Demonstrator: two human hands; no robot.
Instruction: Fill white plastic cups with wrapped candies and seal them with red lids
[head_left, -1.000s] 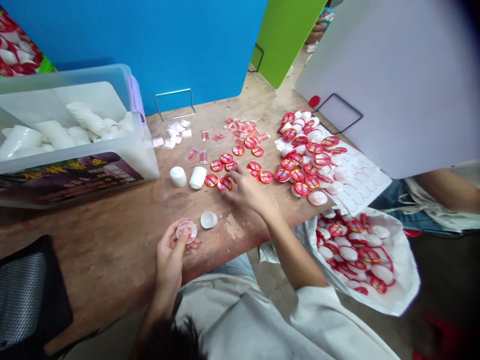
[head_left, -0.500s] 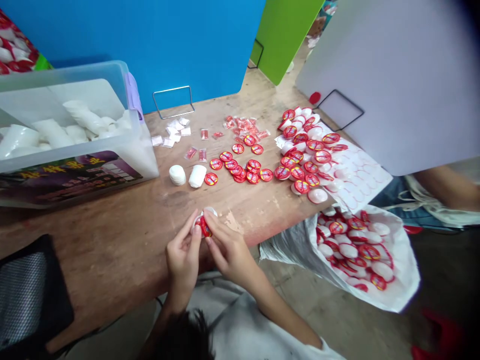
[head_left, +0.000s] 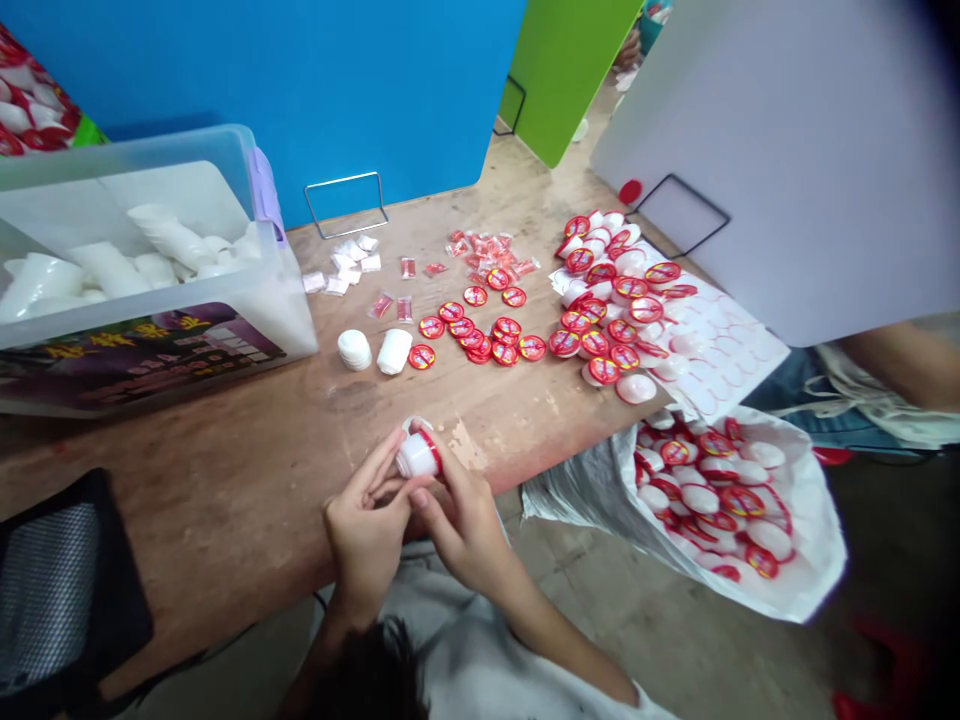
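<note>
Near the table's front edge, my left hand (head_left: 367,515) and my right hand (head_left: 465,510) hold a small white plastic cup (head_left: 417,456) between them. The cup lies on its side, a red rim showing toward my right fingers. My left fingers curl around its left side and underneath; their tips are partly hidden. A whitish edge shows just behind the cup, too covered to make out. Beyond my hands stand two stacks of white cups (head_left: 394,352). Round red printed lids (head_left: 471,340) lie to the right of these stacks, with small red packets (head_left: 491,255) farther back.
A clear tub (head_left: 300,310) of white cups stands left, near white packets (head_left: 349,265). Red-lidded cups (head_left: 594,344) cover part of a printed sheet (head_left: 739,350). A white sack (head_left: 814,570) of them hangs below the right edge. Blue, green and pale panels stand behind.
The cup has been turned between my fingers: its red printed face showed before, now its white side does. Both hands stay near the same place, fingers shifted.
</note>
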